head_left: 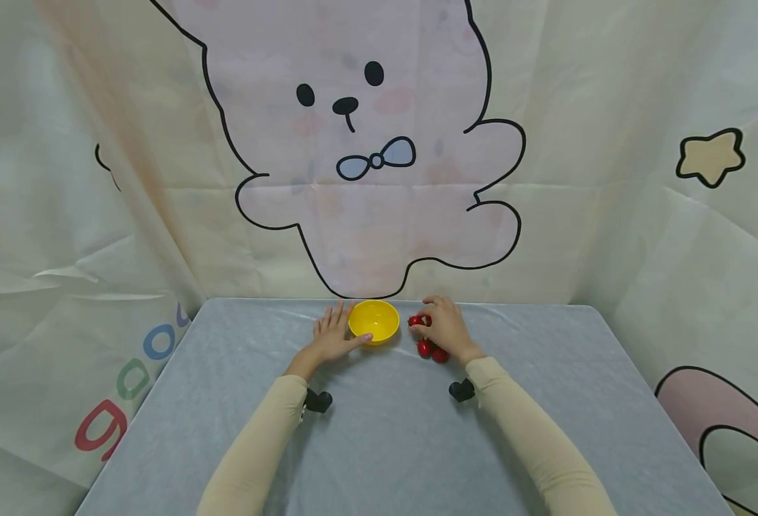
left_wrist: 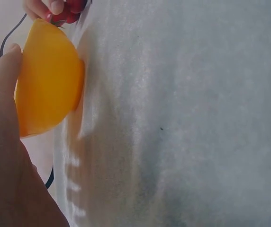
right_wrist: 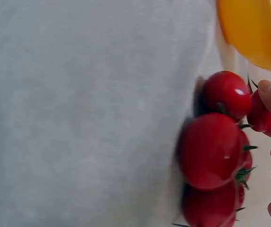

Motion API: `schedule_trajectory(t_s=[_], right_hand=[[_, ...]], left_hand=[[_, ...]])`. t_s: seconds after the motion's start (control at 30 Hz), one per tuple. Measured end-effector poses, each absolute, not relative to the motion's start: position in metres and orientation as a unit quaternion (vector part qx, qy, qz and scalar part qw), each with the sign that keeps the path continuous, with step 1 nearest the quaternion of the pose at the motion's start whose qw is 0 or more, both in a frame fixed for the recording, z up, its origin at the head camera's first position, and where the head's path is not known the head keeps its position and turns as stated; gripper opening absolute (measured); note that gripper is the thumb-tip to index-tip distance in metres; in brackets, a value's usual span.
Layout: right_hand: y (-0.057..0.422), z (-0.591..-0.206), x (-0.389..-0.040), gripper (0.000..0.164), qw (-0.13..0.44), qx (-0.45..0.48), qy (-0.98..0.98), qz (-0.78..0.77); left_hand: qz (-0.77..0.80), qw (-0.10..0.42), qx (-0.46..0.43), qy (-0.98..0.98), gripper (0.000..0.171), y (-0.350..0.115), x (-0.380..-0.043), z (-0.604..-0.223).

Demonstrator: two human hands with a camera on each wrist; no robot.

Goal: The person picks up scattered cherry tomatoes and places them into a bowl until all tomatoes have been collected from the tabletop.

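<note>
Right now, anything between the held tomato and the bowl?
Nothing visible: a bare gap separates the tomato in the right hand from the bowl's side. The left hand is at the bowl's other side, thumb at its front, outside that gap.

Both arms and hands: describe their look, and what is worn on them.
The left sleeve and right sleeve are long, plain and cream-beige, reaching the wrists. The left hand and right hand are ungloved. At the inner side of each wrist sits a small black lobed piece, too small to identify. No cables show on the arms.
</note>
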State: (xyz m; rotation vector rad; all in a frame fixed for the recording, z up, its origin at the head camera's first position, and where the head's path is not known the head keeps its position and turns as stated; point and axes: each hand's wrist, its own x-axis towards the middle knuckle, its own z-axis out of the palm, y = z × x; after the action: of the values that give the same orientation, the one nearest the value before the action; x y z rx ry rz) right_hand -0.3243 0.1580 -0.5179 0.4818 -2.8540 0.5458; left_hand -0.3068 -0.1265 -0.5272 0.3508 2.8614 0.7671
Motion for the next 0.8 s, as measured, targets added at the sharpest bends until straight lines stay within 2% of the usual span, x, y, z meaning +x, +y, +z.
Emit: schedule_trajectory(t_s=[0.43,0.8], right_hand=[[0.156,-0.508,-0.327,0.037,0.094,0.157,-0.966,0.183],[0.150,-0.489,-0.331,0.035,0.119,0.175,-0.959,0.191]], left_hand=[[0.264,0.079,0.114,0.955,0.101,-0.126,-0.307,-0.531],[0.262,0.079,0.105,0.956,0.101,-0.124,-0.308,-0.532]])
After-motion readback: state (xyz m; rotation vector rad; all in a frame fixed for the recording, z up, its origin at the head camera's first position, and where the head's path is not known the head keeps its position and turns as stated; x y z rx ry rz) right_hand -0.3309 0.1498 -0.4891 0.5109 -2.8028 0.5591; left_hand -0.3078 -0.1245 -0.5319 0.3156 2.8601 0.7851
